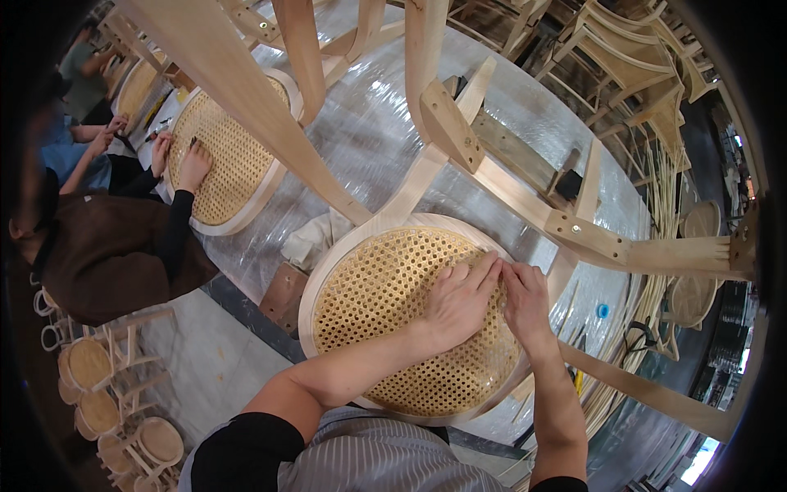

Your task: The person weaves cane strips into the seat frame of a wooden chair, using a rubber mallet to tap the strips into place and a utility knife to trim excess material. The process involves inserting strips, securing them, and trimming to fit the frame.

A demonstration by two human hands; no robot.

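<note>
An upturned pale wooden chair lies on the plastic-covered table (pixel 385 139), its round woven cane seat (pixel 385 295) facing me. My left hand (pixel 459 299) lies flat on the cane near the seat's far right rim, fingers pressed together. My right hand (pixel 525 299) is beside it, fingertips pinching at the edge of the cane where it meets the wooden seat frame (pixel 328 266). Whether a cane strand is held between the fingers cannot be seen. The chair's legs (pixel 246 90) rise toward me.
A person in brown at the left works with both hands on another cane seat (pixel 225 160). Small stools (pixel 123 394) stand on the floor lower left. Loose cane strips (pixel 648 287) lie at the right; more chair frames (pixel 623 57) stand behind. A cloth (pixel 307 238) lies beside my seat.
</note>
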